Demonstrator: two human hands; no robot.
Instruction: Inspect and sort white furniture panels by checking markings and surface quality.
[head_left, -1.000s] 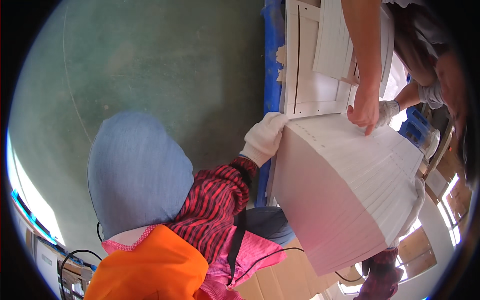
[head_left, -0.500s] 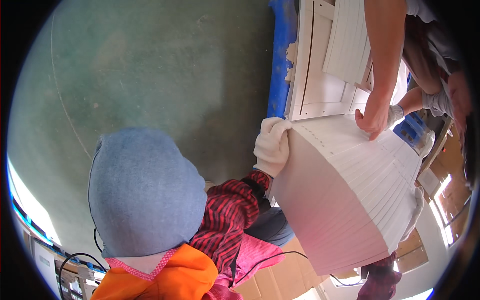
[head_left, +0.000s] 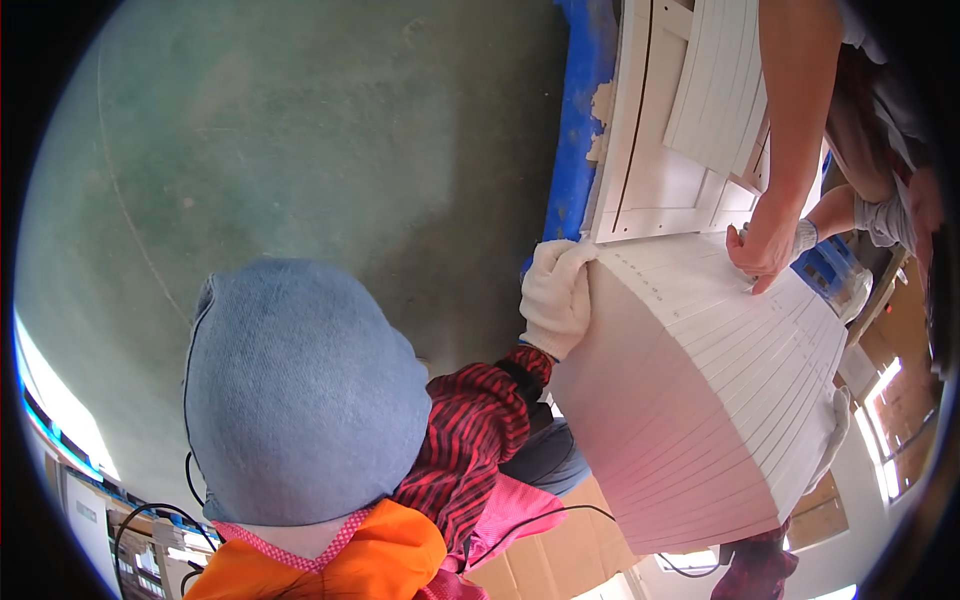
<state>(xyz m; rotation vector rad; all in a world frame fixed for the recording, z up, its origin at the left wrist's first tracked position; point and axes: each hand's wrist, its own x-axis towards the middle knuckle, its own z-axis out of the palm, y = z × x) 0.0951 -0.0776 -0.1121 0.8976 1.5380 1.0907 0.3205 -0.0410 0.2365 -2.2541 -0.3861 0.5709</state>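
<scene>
Stacked white boards (head_left: 690, 380), ridged in narrow strips, sit tilted between the wearer's two gloved hands, at the right of the view; their near face drops toward the lower edge, and their lined edges face up and to the right; the left hand (head_left: 556, 298) has its fingers curled tight around the upper left corner, so nearly the whole stack lies to the right of that grip and below it; the right hand (head_left: 828, 442) lies against the opposite edge, lower down, mostly hidden behind the boards, and whether its fingers close around them I cannot tell; a red and black striped sleeve (head_left: 475, 420) leads to the left hand, with a big blue cloth (head_left: 300, 400) and an orange cloth (head_left: 390, 550) beside it; brown cardboard (head_left: 555, 545) shows beneath the stack; at its upper edge, a co-worker's bare hand (head_left: 765, 255) reaches down with a finger extended to the boards, just beside a gloved hand (head_left: 805, 237); beyond stands a white panel (head_left: 655, 175), close to the stack's top corner, bordered by a chipped blue strip (head_left: 580, 110); green floor (head_left: 300, 150) spreads out to the left.
</scene>
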